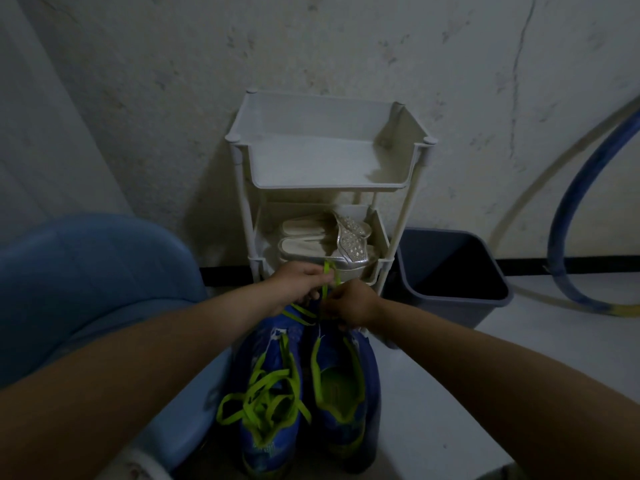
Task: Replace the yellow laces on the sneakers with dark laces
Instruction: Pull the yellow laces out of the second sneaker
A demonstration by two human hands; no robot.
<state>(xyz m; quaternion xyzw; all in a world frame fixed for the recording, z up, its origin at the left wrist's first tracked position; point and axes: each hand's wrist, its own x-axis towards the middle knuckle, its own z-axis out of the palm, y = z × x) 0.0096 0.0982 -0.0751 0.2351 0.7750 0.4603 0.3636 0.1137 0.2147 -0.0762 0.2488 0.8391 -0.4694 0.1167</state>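
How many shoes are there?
4. Two blue sneakers stand side by side on the floor, one next to the other. Two white sandals lie on the rack's second shelf, one behind the other. More may be hidden lower down.

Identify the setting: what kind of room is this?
Probably a utility or storage corner of a home. There is a bare, cracked wall, a small white shoe rack holding pale sandals, and a dark plastic bin and a blue hose on the floor beside it.

Sneakers (304,393) before rack (242,188), bin (450,271) right of rack.
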